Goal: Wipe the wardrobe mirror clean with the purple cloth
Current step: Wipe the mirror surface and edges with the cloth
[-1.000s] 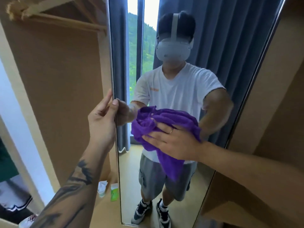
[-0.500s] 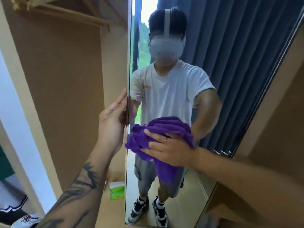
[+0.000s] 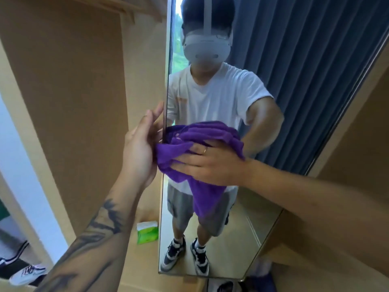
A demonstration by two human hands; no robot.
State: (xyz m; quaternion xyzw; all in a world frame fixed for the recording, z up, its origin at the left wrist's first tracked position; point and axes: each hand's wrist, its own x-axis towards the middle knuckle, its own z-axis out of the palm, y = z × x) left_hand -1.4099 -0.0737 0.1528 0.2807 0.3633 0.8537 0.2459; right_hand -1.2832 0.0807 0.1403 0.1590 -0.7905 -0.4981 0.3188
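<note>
A tall wardrobe mirror (image 3: 294, 102) on an opened door fills the right of the view and reflects a person and a blue curtain. My right hand (image 3: 210, 163) lies flat with spread fingers on the bunched purple cloth (image 3: 202, 199), pressing it against the glass near the mirror's left edge. A loose end of the cloth hangs down below my palm. My left hand (image 3: 141, 148) holds the mirror's left edge, fingers hooked behind it and thumb side toward me, right beside the cloth.
The wardrobe's brown inner panels (image 3: 69, 91) lie to the left, with a wooden rail at the top. A green and white packet (image 3: 147, 232) sits on the wardrobe floor. Sneakers (image 3: 25, 272) lie at the lower left. Another brown panel (image 3: 357, 144) bounds the mirror's right side.
My right hand has slid the cloth leftward across the glass to the mirror's left edge, close to my left hand. The view has moved closer.
</note>
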